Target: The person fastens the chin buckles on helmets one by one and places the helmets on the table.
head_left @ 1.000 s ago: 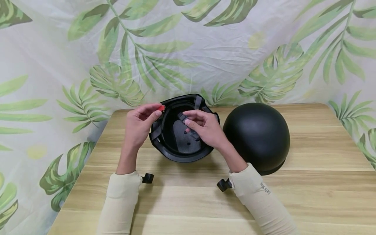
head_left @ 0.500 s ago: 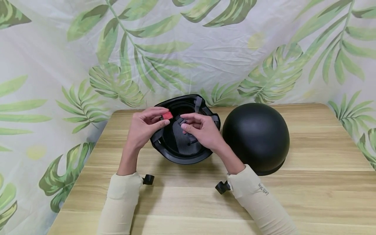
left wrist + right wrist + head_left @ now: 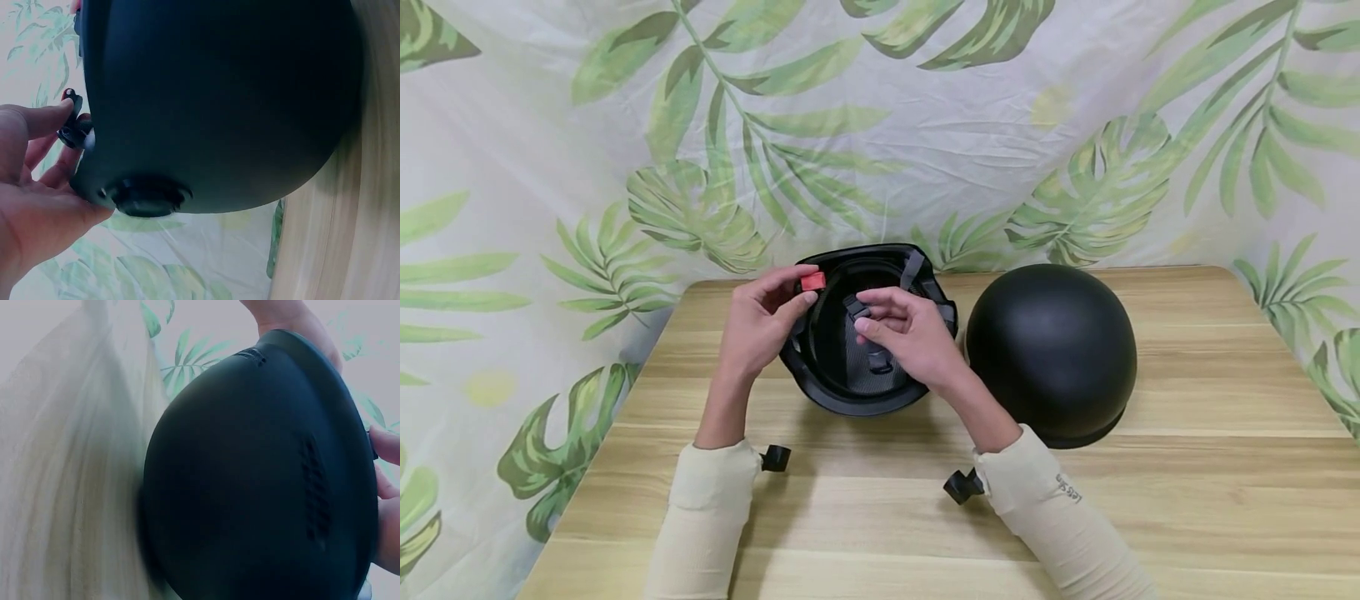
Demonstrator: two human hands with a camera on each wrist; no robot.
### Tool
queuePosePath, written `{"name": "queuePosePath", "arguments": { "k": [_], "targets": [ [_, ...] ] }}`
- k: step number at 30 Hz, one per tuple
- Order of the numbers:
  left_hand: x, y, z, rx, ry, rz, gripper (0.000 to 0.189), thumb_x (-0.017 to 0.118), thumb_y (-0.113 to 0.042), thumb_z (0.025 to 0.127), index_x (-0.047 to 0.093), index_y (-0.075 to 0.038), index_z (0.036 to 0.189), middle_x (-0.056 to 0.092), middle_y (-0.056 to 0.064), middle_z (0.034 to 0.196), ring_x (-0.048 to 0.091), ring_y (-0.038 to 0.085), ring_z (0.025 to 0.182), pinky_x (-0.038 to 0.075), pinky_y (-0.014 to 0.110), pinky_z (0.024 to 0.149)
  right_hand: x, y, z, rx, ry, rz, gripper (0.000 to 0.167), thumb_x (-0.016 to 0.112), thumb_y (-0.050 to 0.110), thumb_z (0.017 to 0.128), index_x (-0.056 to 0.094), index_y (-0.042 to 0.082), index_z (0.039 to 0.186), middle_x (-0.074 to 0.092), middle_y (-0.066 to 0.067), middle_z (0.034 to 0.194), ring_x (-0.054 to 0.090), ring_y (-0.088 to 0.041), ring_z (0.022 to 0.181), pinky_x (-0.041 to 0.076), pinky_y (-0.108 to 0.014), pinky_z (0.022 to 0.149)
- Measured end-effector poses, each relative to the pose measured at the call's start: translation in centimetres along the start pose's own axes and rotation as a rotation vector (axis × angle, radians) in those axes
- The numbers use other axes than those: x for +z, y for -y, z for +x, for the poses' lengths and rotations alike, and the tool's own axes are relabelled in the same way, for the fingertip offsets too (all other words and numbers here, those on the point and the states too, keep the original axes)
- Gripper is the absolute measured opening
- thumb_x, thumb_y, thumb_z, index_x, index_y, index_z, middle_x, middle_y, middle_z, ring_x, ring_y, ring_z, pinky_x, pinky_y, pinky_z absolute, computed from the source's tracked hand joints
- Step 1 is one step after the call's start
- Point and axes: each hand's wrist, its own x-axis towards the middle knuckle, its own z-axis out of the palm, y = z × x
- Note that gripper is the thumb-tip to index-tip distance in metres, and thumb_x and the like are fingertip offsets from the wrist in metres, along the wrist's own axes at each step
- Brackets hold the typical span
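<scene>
one leafy backdrop (image 3: 970, 125) fills everything beyond the fingers, running off the edges, and one wooden table (image 3: 865, 517) spreads below them, its near end cut off. two helmets here, both black! the domed helmet (image 3: 1052, 350) sits crown up, right of the right fingers; its inside is hidden. the upturned helmet (image 3: 861, 404) is right under both sets of fingers, its hollow facing up at the head camera, and inside it we've got a ribbed pad (image 3: 861, 375), partly covered by the right hand (image 3: 917, 337), and a dark fitting (image 3: 880, 361) just below those fingers, hard to make out. two pale sleeves (image 3: 711, 517), cut off at the bottom, with lettering on the right one too small to read. two hands at work: the left hand (image 3: 763, 321) has thumb and forefinger clamped on one red buckle (image 3: 812, 281) over the left rim, and the right has its thumb and fingers pinched on one black buckle (image 3: 854, 307) above the hollow. one grey strap (image 3: 912, 271) shows at the far rim, beyond the right fingers. over in the left wrist view, one round knob (image 3: 147, 197), blurred, on the shell below the fingertips.
</scene>
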Motion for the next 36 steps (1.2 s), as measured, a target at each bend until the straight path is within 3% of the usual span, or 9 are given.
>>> {"name": "queuePosePath", "arguments": {
  "k": [5, 9, 12, 15, 21, 24, 28, 32, 36],
  "targets": [
    [0.3, -0.2, 0.0, 0.041, 0.045, 0.046, 0.035, 0.076, 0.005, 0.096, 0.073, 0.004, 0.131, 0.075, 0.006, 0.12, 0.068, 0.003, 0.098, 0.054, 0.016, 0.093, -0.3, 0.2, 0.1, -0.033, -0.029, -0.052, 0.038, 0.07, 0.009, 0.105, 0.067, 0.004, 0.142, 0.074, -0.019, 0.117, 0.076, -0.015, 0.091, 0.062, -0.027, 0.086],
    [0.7, -0.3, 0.0, 0.048, 0.047, 0.126, 0.033, 0.078, 0.005, 0.095, 0.073, 0.004, 0.128, 0.075, 0.02, 0.121, 0.065, 0.003, 0.098, 0.054, 0.02, 0.095, -0.7, 0.4, 0.4, -0.059, -0.046, -0.104, 0.037, 0.069, 0.01, 0.106, 0.068, 0.005, 0.142, 0.073, -0.018, 0.116, 0.075, -0.022, 0.091, 0.062, -0.034, 0.085],
    [1.0, -0.1, 0.1, 0.046, 0.036, 0.21, 0.031, 0.078, 0.0, 0.096, 0.074, 0.0, 0.127, 0.076, 0.019, 0.122, 0.064, 0.0, 0.099, 0.053, 0.027, 0.096, -1.1, 0.7, 0.5, -0.081, -0.046, -0.156, 0.036, 0.068, 0.011, 0.106, 0.069, 0.005, 0.141, 0.073, -0.017, 0.114, 0.073, -0.034, 0.091, 0.061, -0.04, 0.082],
    [1.1, 0.1, 0.2, 0.057, 0.028, 0.236, 0.03, 0.078, -0.003, 0.097, 0.074, -0.002, 0.127, 0.077, 0.017, 0.122, 0.065, -0.001, 0.1, 0.052, 0.027, 0.096, -1.6, 1.0, 0.6, -0.095, -0.036, -0.209, 0.035, 0.068, 0.011, 0.106, 0.069, 0.006, 0.141, 0.073, -0.015, 0.113, 0.073, -0.039, 0.091, 0.06, -0.035, 0.079],
    [0.8, 0.5, 0.2, 0.095, 0.03, 0.18, 0.03, 0.076, 0.001, 0.097, 0.072, 0.002, 0.127, 0.075, 0.02, 0.124, 0.066, -0.001, 0.104, 0.051, 0.016, 0.098, -2.3, 1.7, 0.6, -0.105, -0.033, -0.268, 0.035, 0.069, 0.013, 0.106, 0.07, 0.01, 0.141, 0.073, -0.013, 0.108, 0.071, -0.029, 0.089, 0.054, -0.027, 0.072],
    [0.6, 0.5, 0.1, 0.109, 0.026, 0.21, 0.03, 0.077, 0.002, 0.096, 0.073, 0.002, 0.126, 0.075, 0.019, 0.125, 0.067, 0.002, 0.108, 0.05, 0.014, 0.101, -2.5, 1.9, 0.8, -0.091, -0.001, -0.288, 0.035, 0.069, 0.014, 0.106, 0.07, 0.01, 0.141, 0.074, -0.012, 0.11, 0.071, -0.029, 0.09, 0.054, -0.028, 0.073],
    [0.6, 0.2, 0.0, 0.147, 0.036, 0.288, 0.029, 0.079, 0.001, 0.095, 0.075, 0.0, 0.124, 0.078, 0.017, 0.122, 0.071, 0.018, 0.116, 0.048, 0.013, 0.106, -3.2, 2.1, 1.4, -0.065, 0.08, -0.324, 0.037, 0.069, 0.013, 0.106, 0.067, 0.008, 0.142, 0.075, -0.013, 0.115, 0.074, -0.027, 0.091, 0.058, -0.029, 0.078],
    [0.9, 0.0, 0.0, 0.162, 0.047, 0.322, 0.03, 0.078, 0.002, 0.095, 0.075, -0.001, 0.124, 0.079, 0.015, 0.121, 0.074, 0.029, 0.117, 0.052, 0.021, 0.104, -4.3, 2.4, 1.8, -0.089, 0.114, -0.372, 0.037, 0.071, 0.012, 0.104, 0.067, 0.004, 0.14, 0.074, -0.013, 0.116, 0.075, -0.023, 0.089, 0.06, -0.032, 0.079],
    [1.1, 0.2, 0.2, 0.15, 0.049, 0.324, 0.031, 0.077, 0.003, 0.095, 0.075, -0.003, 0.125, 0.078, 0.014, 0.121, 0.074, 0.029, 0.113, 0.053, 0.027, 0.101, -5.3, 2.3, 2.1, -0.11, 0.116, -0.371, 0.034, 0.072, 0.011, 0.104, 0.069, 0.005, 0.136, 0.074, -0.013, 0.114, 0.073, -0.022, 0.09, 0.06, -0.034, 0.082]
  ]
}}
